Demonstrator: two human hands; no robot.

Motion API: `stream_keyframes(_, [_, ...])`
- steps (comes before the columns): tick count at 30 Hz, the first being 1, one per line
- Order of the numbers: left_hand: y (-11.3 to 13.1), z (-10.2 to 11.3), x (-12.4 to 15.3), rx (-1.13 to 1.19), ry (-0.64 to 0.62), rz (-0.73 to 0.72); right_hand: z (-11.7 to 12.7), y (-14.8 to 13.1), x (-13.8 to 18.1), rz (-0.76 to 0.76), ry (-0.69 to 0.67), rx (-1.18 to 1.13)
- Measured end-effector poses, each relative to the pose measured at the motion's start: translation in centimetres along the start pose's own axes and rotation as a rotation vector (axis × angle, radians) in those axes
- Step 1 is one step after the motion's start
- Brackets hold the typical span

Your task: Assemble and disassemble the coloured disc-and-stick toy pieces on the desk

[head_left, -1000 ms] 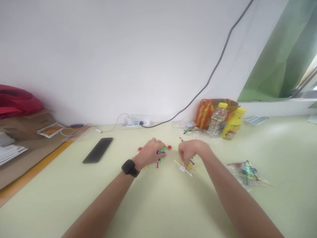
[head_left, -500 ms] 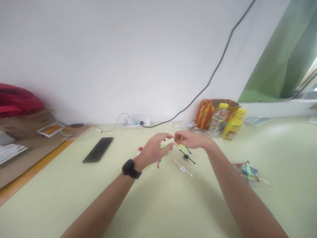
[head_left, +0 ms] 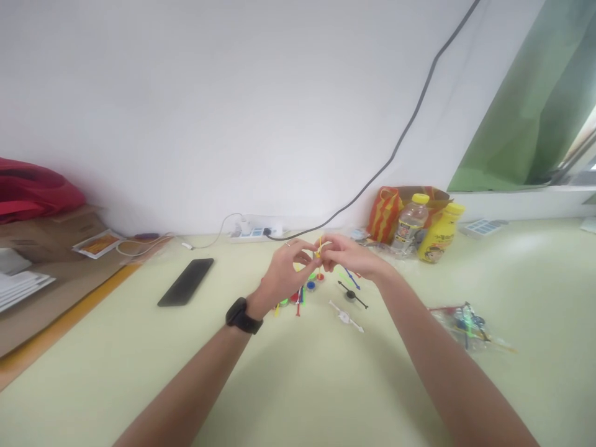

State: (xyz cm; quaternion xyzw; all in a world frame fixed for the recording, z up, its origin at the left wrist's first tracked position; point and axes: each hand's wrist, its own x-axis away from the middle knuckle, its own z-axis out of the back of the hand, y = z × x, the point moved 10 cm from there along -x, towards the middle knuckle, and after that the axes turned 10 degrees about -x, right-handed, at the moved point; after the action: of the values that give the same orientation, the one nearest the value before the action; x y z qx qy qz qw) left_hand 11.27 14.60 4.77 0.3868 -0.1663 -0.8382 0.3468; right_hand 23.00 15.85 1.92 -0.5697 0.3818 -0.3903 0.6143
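Between the fingertips of both hands is a small yellow arrow spinner (head_left: 319,249), held above the table with its arrow roughly upright. My left hand (head_left: 287,270), with a black watch at the wrist, pinches it from the left. From the right, the curled fingers of my right hand (head_left: 351,256) close on it too. Below lie loose spinner parts: a blue disc (head_left: 311,286), a red disc (head_left: 320,277) and several coloured arrows, partly hidden by my left hand. A black arrow spinner (head_left: 350,294), a white arrow spinner (head_left: 344,317) and a blue arrow (head_left: 352,279) lie nearer my right hand.
A clear bag of spinner parts (head_left: 471,326) lies right of my right forearm. At the back stand a clear bottle (head_left: 411,225), a yellow bottle (head_left: 441,234) and a power strip (head_left: 256,233). To the left are a black phone (head_left: 186,282) and a cardboard box (head_left: 51,236).
My hands have come together, shifting slightly left. The yellow piece now shows upright between the fingertips of both, and more discs are visible beneath them.
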Motion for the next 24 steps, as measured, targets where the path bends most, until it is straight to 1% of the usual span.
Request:
stream_keyframes(3, [-0.1,-0.2,0.0,0.015,-0.019,0.007,-0.2,0.2,0.0,0.002,0.008,0.038])
stream_keyframes(7, [-0.8,-0.8,0.2,0.053,-0.041,0.016,0.0,0.9,-0.1,-0.018,0.094,0.154])
stream_keyframes(10, [-1.5,-1.4,0.3,0.073,-0.054,0.020,-0.3,0.9,-0.3,0.001,0.090,0.235])
stream_keyframes(12, [-2.0,-2.0,0.5,0.071,-0.080,0.039,0.1,0.8,-0.5,0.018,0.101,0.338])
stream_keyframes(15, [-2.4,-3.5,1.2,0.050,-0.183,0.070,2.6,1.3,-0.5,-0.030,0.206,0.632])
stream_keyframes(17, [-2.4,-4.9,1.9,0.037,-0.280,0.073,4.9,2.8,-0.4,-0.140,0.263,0.796])
stream_keyframes(21, [-2.3,-7.4,3.3,0.029,-0.461,0.078,8.8,5.8,0.0,-0.281,0.307,0.917])
stream_keyframes(24, [-2.9,-8.1,3.9,0.044,-0.531,0.098,10.1,7.3,0.4,-0.348,0.301,0.985])
